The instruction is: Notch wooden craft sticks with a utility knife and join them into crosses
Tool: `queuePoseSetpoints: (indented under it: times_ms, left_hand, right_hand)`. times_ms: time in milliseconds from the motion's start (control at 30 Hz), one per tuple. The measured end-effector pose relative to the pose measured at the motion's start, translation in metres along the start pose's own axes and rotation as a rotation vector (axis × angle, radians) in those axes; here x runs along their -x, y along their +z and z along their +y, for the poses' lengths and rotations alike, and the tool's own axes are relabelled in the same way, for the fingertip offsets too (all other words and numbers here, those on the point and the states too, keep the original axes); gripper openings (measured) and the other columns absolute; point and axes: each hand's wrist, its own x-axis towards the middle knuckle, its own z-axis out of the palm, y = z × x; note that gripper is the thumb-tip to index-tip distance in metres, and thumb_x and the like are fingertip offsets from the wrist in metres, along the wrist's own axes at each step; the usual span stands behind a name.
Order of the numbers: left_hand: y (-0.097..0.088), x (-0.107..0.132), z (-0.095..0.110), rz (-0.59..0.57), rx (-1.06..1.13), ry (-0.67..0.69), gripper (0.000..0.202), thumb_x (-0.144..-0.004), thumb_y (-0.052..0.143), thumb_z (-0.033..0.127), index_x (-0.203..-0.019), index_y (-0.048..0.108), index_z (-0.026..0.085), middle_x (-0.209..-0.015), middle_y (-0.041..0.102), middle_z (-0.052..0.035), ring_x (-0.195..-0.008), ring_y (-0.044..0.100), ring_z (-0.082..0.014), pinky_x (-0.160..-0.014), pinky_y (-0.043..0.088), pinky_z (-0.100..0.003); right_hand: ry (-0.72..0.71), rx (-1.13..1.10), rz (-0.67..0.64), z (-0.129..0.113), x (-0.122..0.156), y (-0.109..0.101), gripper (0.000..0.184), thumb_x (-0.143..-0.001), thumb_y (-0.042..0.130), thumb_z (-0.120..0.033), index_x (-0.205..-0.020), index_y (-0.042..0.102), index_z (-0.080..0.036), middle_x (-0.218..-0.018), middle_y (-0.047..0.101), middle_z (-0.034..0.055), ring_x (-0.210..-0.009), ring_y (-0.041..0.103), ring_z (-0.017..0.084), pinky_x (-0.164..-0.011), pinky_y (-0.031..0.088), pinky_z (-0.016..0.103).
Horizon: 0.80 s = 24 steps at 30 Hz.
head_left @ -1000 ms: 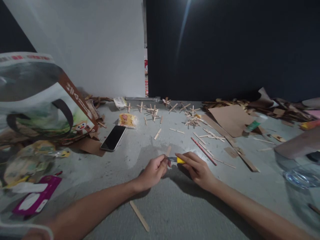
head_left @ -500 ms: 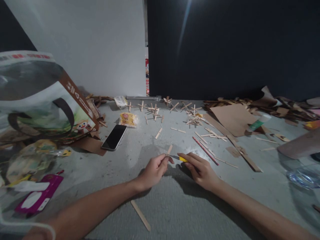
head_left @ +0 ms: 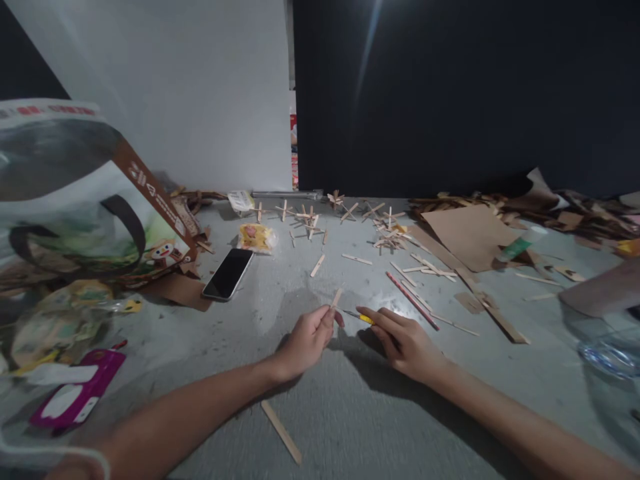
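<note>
Between the fingers of my left hand point(head_left: 309, 340) a wooden popsicle stick point(head_left: 338, 297) is pinched, its upper end pointing away from me. My right hand point(head_left: 406, 341) grips a craft knife with a yellow handle point(head_left: 367, 319). The thin blade reaches left to the stick near my left fingertips; whether it touches the wood is too small to tell. Another popsicle stick point(head_left: 281, 432) lies on the table below my left forearm. A red pencil point(head_left: 412, 301) and several loose sticks point(head_left: 433, 267) rest beyond my right hand.
Crossed-stick pieces point(head_left: 311, 223) stand at the back. To the left are a phone point(head_left: 229, 274), a yellow packet point(head_left: 256, 238), a purple case point(head_left: 80, 388) and a large printed bag point(head_left: 95, 200). Cardboard point(head_left: 470, 237), a glue stick point(head_left: 523, 245) and a clear plastic object point(head_left: 613, 353) lie right.
The knife in my right hand has shifted and tilted slightly, and the stick in my left hand has moved a little toward me. Other things stay in place.
</note>
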Motion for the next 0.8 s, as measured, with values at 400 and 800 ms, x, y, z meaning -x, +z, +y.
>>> queuePoseSetpoints:
  times_ms: [400, 800]
  left_hand:
    - [-0.0013, -0.0002, 0.0017, -0.001, -0.082, 0.003, 0.059, -0.105, 0.038, 0.073, -0.095, 0.059, 0.019, -0.06, 0.033, 0.01, -0.053, 0.029, -0.0121, -0.055, 0.026, -0.027]
    - [-0.0009, -0.0023, 0.0048, -0.008, 0.045, 0.016, 0.052, -0.104, 0.047, 0.071, -0.086, 0.05, 0.023, -0.063, 0.043, 0.008, -0.052, 0.036, -0.0108, -0.051, 0.027, -0.025]
  right_hand:
    - [-0.02, 0.071, 0.003, -0.0025, 0.0, 0.0011, 0.045, -0.113, 0.038, -0.017, -0.153, 0.057, -0.019, -0.093, 0.073, 0.0088, -0.069, 0.072, 0.019, -0.064, 0.059, 0.027]
    - [-0.019, -0.098, 0.083, 0.0021, -0.0031, 0.0026, 0.043, -0.113, 0.047, -0.021, -0.153, 0.062, -0.026, -0.106, 0.075, 0.0113, -0.091, 0.076, 0.023, -0.079, 0.065, 0.033]
